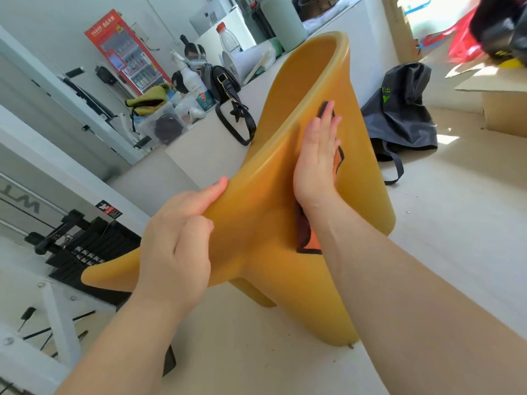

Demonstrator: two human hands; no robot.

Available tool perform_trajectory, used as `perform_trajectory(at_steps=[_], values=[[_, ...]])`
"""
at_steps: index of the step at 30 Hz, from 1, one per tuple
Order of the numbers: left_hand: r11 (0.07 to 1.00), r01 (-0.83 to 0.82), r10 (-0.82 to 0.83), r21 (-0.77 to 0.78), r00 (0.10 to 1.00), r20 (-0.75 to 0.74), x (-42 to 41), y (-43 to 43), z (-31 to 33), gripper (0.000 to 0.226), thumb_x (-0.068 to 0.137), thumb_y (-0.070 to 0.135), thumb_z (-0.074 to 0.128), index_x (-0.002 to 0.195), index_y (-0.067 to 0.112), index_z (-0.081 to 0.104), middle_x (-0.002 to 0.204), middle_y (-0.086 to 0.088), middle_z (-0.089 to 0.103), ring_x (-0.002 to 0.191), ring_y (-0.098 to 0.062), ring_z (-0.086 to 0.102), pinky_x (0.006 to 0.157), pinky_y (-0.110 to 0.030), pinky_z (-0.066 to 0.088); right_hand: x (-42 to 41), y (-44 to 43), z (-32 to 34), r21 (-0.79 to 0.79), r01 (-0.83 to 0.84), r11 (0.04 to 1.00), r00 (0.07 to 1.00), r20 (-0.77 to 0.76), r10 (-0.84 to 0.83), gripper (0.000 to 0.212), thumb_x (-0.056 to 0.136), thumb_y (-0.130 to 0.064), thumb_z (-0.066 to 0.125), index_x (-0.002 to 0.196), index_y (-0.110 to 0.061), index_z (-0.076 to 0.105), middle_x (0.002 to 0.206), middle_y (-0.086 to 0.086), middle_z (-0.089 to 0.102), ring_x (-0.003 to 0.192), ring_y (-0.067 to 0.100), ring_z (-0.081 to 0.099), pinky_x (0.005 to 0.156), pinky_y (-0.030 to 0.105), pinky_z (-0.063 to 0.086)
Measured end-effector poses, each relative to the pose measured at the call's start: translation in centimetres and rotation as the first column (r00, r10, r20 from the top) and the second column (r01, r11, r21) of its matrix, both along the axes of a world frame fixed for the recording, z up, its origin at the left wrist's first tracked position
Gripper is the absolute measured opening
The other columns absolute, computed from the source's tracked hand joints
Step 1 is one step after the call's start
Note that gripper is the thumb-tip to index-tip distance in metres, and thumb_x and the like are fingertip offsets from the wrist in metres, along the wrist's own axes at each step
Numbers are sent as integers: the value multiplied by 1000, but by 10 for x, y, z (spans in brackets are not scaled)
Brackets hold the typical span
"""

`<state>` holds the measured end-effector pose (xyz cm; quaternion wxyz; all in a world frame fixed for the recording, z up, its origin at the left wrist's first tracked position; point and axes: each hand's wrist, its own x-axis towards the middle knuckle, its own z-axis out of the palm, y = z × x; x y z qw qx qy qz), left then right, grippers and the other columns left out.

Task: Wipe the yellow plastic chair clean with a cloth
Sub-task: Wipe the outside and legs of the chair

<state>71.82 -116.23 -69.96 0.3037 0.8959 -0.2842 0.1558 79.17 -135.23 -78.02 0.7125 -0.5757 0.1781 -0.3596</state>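
The fingers (pixel 328 124) of the right hand (pixel 318 158) lie straight and close together, the flat palm pressing an orange, dark-edged cloth (pixel 309 239) against the inner face of the yellow plastic chair (pixel 296 81). The cloth is not pinched. It shows only at the fingertips, beside the palm and below the wrist. The left hand (pixel 176 232) grips the chair's curved edge, thumb on the near side and the other fingers curled round it out of sight, and seems to steady the shell against the push. The chair is tipped towards the person just beside a white table (pixel 199 146), with at least one leg down on the floor (pixel 445 223). How firmly it stands cannot be told. Since friction alone holds the cloth, a fast or light stroke could let it bunch up or slip out from under the palm, and the bare hand would then rub the plastic. The loose corner below the wrist could fold under and leave a strip unwiped. A hard push on the smooth, tilted shell could make it twist in the left hand's grip or make the leg skid. If it swings towards the table, it could catch the strap of the black handbag (pixel 225 81) hanging over the edge. A grey bag (pixel 399 118) slumps on the floor behind the chair, near enough to be bumped if it slides that way.
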Motion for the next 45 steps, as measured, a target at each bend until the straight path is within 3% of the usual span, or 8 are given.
perform_trajectory(at_steps=[4, 11, 19, 29, 33, 38, 42, 45], values=[[1000, -9, 8, 17, 998, 55, 2, -1, -1, 55, 85, 23, 31, 130, 39, 60, 108, 34, 60, 107, 11, 51, 85, -6, 37, -31, 79, -23, -258, -10, 966, 1000, -31, 2, 100, 85, -83, -8, 160, -16, -13, 168, 12, -20, 155, 29, -19, 125, 47, -11], [1000, 2, -2, -1, 998, 68, 2, -1, -2, 57, 84, 23, 31, 131, 28, 64, 109, 23, 63, 104, 6, 53, 84, -7, 37, -77, 123, -43, -495, -195, 847, 981, -94, 171, 80, 84, -84, -9, 144, -40, -38, 155, -5, -47, 146, 19, -41, 120, 47, -22], [999, -42, 42, -4, 996, 79, 0, -3, -4, 58, 84, 22, 30, 131, 32, 63, 97, 1, 62, 93, -5, 50, 84, -25, 38, -12, 27, -49, -129, -139, 982, 990, -45, 134, 86, 87, -81, 9, 159, -39, -14, 167, -10, -23, 155, 22, -20, 124, 56, -6], [997, 72, -71, -2, 989, 128, 6, 1, -7, 59, 80, 31, 32, 131, 25, 60, 108, 13, 65, 101, 1, 55, 88, -21, 44, -59, 88, -34, -645, -58, 762, 976, 123, 179, 83, 92, -78, 2, 156, -31, -21, 159, 0, -40, 148, 38, -34, 120, 51, -19], [997, 61, -57, -43, 993, 105, 5, -1, -7, 58, 79, 33, 31, 130, 34, 59, 104, 4, 66, 100, -10, 55, 87, -43, 46, -11, 11, 3, -428, 104, 898, 984, 175, -31, 80, 96, -71, 16, 163, -28, 7, 169, -4, -17, 154, 33, -20, 122, 60, -8], [996, 74, -69, -38, 991, 114, 6, 0, -8, 56, 79, 34, 30, 128, 36, 58, 108, 11, 66, 103, -9, 56, 88, -41, 45, -13, 27, 31, -24, 49, 998, 997, 55, -48, 87, 87, -62, 14, 163, -20, 7, 171, 3, -8, 157, 28, -9, 124, 56, -4], [991, 134, -131, -26, 987, 94, 9, 4, -6, 55, 82, 29, 28, 128, 27, 60, 119, 13, 65, 115, -8, 58, 98, -26, 43, -75, 106, 26, -257, 353, 900, 908, 328, -262, 62, 99, -33, 38, 146, 7, 29, 155, 33, 28, 139, 56, 34, 113, 41, 13], [986, 164, -163, -14, 986, 43, 9, 6, -2, 58, 85, 30, 25, 129, 22, 61, 121, 12, 65, 120, -9, 56, 98, -17, 40, -73, 110, 12, -355, 206, 912, 954, 282, -106, 72, 103, -61, 5, 154, -11, 12, 164, 9, -4, 155, 19, -13, 122, 39, -3]])
